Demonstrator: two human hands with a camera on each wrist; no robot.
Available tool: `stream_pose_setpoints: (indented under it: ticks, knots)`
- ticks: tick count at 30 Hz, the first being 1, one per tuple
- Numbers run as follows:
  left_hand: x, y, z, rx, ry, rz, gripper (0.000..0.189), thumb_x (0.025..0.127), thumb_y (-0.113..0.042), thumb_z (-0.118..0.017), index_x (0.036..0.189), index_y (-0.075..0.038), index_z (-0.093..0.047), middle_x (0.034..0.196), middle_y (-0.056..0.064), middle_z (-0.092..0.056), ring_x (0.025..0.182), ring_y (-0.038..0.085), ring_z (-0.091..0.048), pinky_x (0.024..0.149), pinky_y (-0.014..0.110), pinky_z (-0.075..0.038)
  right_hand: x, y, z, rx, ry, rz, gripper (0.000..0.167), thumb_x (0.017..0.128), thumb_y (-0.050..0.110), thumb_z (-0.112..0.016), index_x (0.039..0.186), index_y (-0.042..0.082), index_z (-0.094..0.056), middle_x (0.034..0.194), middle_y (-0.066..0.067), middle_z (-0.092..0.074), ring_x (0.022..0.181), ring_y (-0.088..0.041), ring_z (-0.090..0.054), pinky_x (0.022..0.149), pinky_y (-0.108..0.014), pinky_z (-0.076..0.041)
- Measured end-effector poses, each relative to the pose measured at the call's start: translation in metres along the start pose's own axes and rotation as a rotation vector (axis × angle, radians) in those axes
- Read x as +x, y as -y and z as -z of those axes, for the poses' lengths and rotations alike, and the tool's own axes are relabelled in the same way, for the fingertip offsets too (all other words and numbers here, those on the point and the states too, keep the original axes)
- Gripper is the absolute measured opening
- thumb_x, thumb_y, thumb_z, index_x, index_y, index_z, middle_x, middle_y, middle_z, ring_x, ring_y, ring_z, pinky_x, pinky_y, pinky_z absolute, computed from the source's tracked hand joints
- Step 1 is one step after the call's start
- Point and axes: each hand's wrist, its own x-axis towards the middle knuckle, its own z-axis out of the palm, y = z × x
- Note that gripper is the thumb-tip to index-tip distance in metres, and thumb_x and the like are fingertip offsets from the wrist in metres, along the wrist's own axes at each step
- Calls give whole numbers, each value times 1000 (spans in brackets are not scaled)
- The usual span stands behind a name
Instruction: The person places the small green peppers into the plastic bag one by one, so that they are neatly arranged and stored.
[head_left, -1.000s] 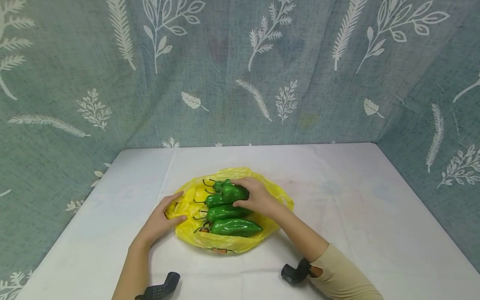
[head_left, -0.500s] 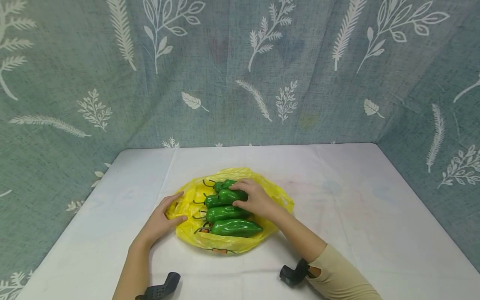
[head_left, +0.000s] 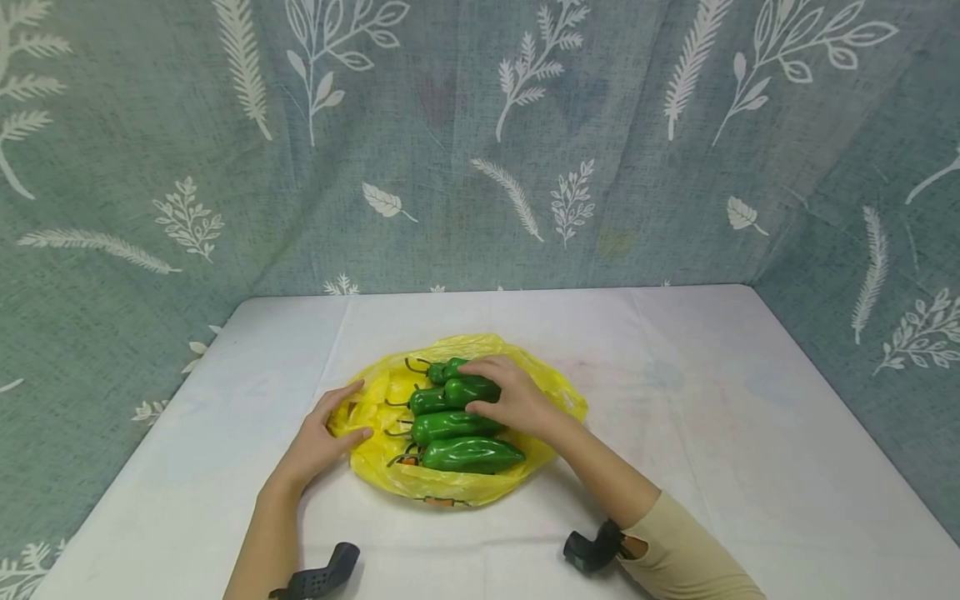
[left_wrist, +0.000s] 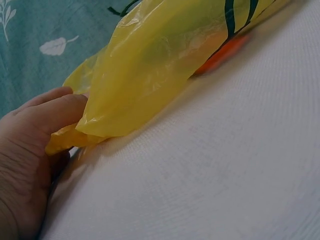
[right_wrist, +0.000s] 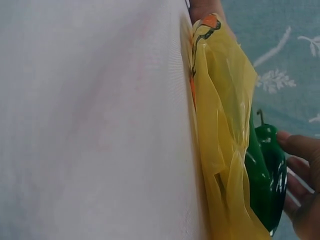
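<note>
A yellow plastic bag (head_left: 540,367) lies flattened on the table, with several glossy green peppers (head_left: 457,427) in a column on top, stems pointing left. My right hand (head_left: 517,400) holds one green pepper (head_left: 471,389) between thumb and fingers, near the far end of the column. In the right wrist view, thumb and curved fingers touch a dark green pepper (right_wrist: 272,170) beside the bag's raised side. At the bag's left edge, my left hand (head_left: 318,437) curls thumb and fingers round the plastic. The left wrist view shows its fingers (left_wrist: 65,107) against the crumpled bag (left_wrist: 140,95).
A white cloth (head_left: 712,417) covers the table under the bag. Behind it hangs a green-blue curtain (head_left: 450,208) with white leaf prints. Small black cameras (head_left: 592,550) are strapped to both wrists. The nearest pepper (head_left: 472,455) lies along the bag's front side.
My right hand shifts slightly over the far peppers. The pepper in it dips toward the near ones, then moves slightly right. My left hand stays almost still at the bag's edge.
</note>
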Motion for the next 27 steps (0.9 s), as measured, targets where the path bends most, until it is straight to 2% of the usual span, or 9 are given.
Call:
stream_pose_setpoints:
  ticks: [9, 16, 19, 24, 27]
  knots:
    - [-6, -2, 3, -65, -45, -58, 78, 80, -26, -76, 146, -26, -35, 152, 8, -24, 142, 38, -16, 110, 65, -12, -8, 2, 11, 25, -28, 14, 55, 78, 11, -76, 129, 5, -56, 130, -10, -57, 122, -29, -49, 102, -43, -43]
    - [-16, -11, 11, -74, -71, -86, 88, 79, -23, -77, 150, -25, -26, 158, 4, -12, 144, 38, -6, 107, 71, -11, -17, 2, 21, 12, -40, 16, 58, 79, 15, -76, 132, 6, -54, 132, -9, -56, 124, -28, -47, 102, -45, -42]
    - [-19, -19, 14, -35, -61, -88, 94, 78, -25, -77, 152, -29, -17, 159, 5, -8, 144, 41, -4, 102, 75, -11, -22, 3, 27, 7, -53, 1, 60, 78, 15, -77, 133, 6, -53, 134, -9, -55, 125, -29, -46, 102, -46, -42]
    - [-24, -39, 20, 37, -2, -58, 106, 78, -29, -75, 152, -35, 1, 158, 15, 0, 141, 48, -2, 97, 79, -12, -28, 2, 38, -2, -80, -21, 65, 77, 15, -78, 135, 7, -50, 137, -8, -52, 128, -29, -44, 105, -48, -40]
    - [-28, -51, 24, 124, -9, -58, 110, 77, -34, -74, 151, -34, 7, 158, 18, 0, 140, 51, -5, 97, 79, -14, -33, 0, 44, -11, -91, -11, 67, 77, 16, -79, 136, 7, -49, 139, -9, -50, 129, -29, -43, 106, -47, -39]
